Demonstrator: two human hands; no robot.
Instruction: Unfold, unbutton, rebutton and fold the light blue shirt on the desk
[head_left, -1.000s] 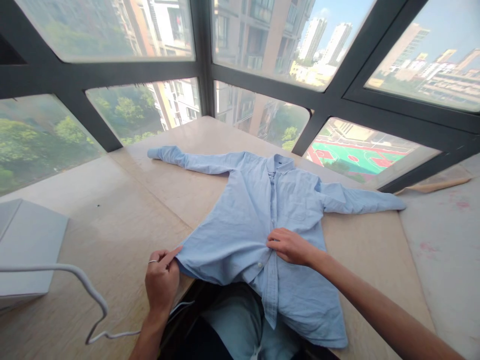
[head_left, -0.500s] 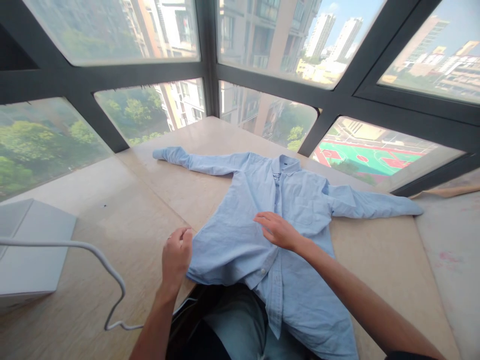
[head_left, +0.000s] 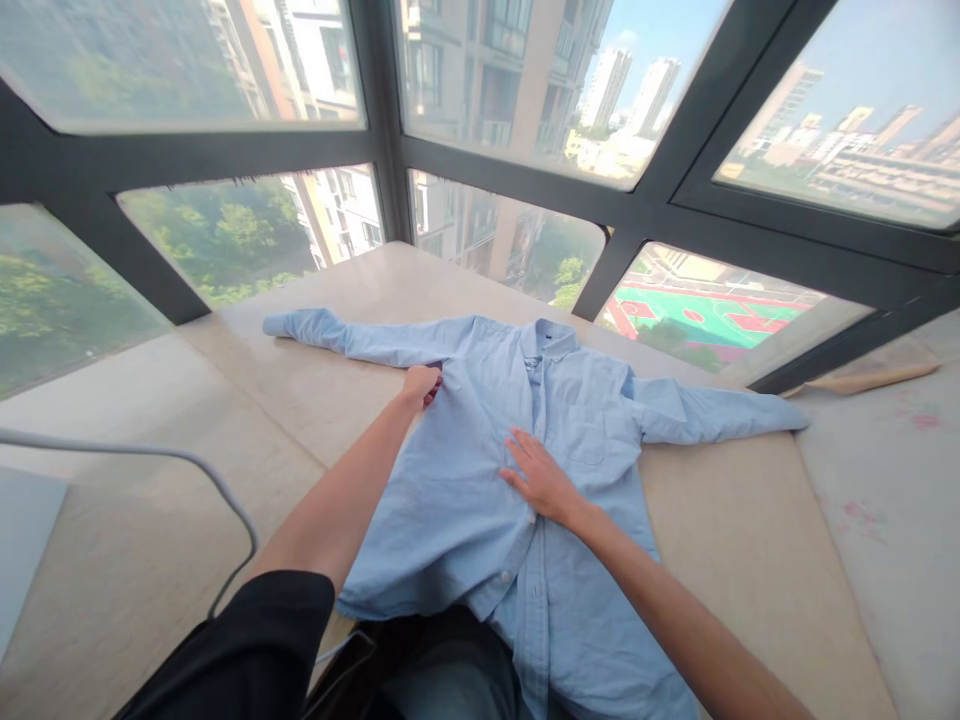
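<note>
A light blue button-up shirt lies face up, its sleeves spread to both sides and its lower hem hanging over the near edge. At the armpit of the sleeve on the left, my left hand is closed on the shirt's edge, its fingertips partly hidden by the cloth. My right hand rests with fingers spread on the shirt front, just left of the chest pocket and beside the button line.
The shirt lies on a beige stone ledge under corner windows with dark frames. On the left a white cable loops past a white box. A whitish patterned surface borders the ledge on the right.
My left hand has moved from the shirt's lower left side up to the armpit and closed on the cloth there. The right hand's fingers have spread flat. The view has shifted slightly.
</note>
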